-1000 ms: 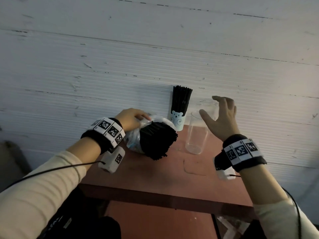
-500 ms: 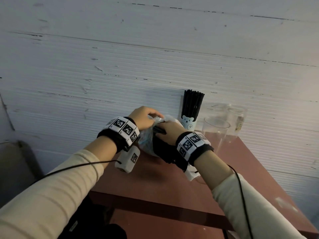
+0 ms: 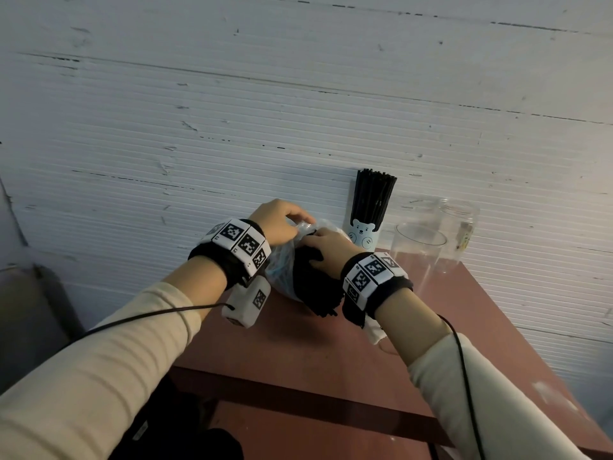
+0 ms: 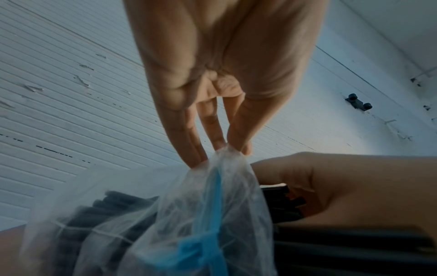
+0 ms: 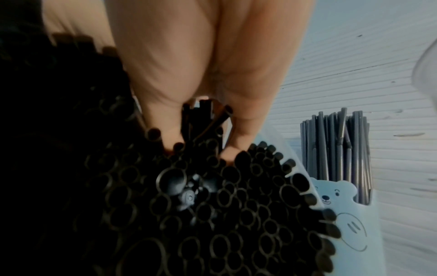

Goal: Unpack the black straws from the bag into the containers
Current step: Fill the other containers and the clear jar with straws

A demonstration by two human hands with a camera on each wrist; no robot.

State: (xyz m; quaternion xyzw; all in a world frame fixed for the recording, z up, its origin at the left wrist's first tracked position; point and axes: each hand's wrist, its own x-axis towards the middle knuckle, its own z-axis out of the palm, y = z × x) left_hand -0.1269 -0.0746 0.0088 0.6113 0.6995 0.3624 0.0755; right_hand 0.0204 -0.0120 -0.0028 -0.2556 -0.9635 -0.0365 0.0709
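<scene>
A clear plastic bag (image 3: pixel 282 270) with blue print lies on the red-brown table (image 3: pixel 331 353), and a thick bundle of black straws (image 3: pixel 318 293) sticks out of its mouth toward me. My left hand (image 3: pixel 282 224) pinches the bag's bunched far end (image 4: pixel 224 156). My right hand (image 3: pixel 326 249) lies on top of the bundle, its fingers and thumb curled into the straws (image 5: pixel 212 186). A light blue bear cup (image 3: pixel 363 234) full of black straws stands by the wall. Right of it stand an empty clear cup (image 3: pixel 419 250) and a clear jar (image 3: pixel 459 224).
A ribbed white wall (image 3: pixel 298 111) runs right behind the table. The table's front edge (image 3: pixel 298 396) is close to my body. A cable (image 3: pixel 149 317) hangs from my left wrist camera. Bare tabletop lies to the right, in front of the clear cup.
My right hand came away from the clear cup, moved left and took hold of the straw bundle. The left hand kept its pinch on the bag. My head turned slightly.
</scene>
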